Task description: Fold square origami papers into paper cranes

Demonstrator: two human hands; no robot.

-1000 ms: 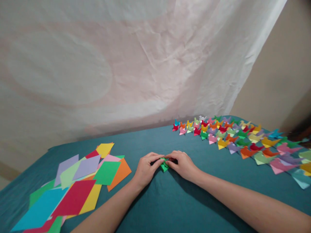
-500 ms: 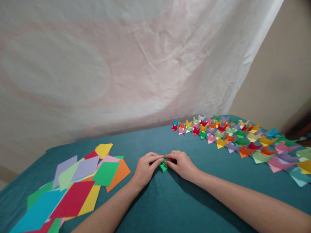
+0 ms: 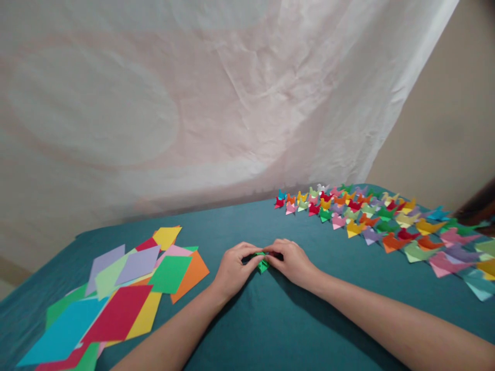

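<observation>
A small piece of folded green paper (image 3: 263, 265) sits at the middle of the table between my two hands. My left hand (image 3: 237, 265) pinches it from the left, thumb and fingertips meeting at its upper edge. From the right, the thumb and forefinger of my right hand (image 3: 292, 262) close on the same paper. The fingers cover its upper part, so only the lower folds show.
Loose coloured paper squares (image 3: 119, 314) overlap in a heap on the left. Several rows of folded paper birds (image 3: 356, 226) stand at the right and back right. A teal cloth (image 3: 247, 330) covers the table; a pale curtain (image 3: 216, 103) hangs behind it.
The view has shifted very slightly. Both hands keep their pinch on the green paper, with only small finger movement.
</observation>
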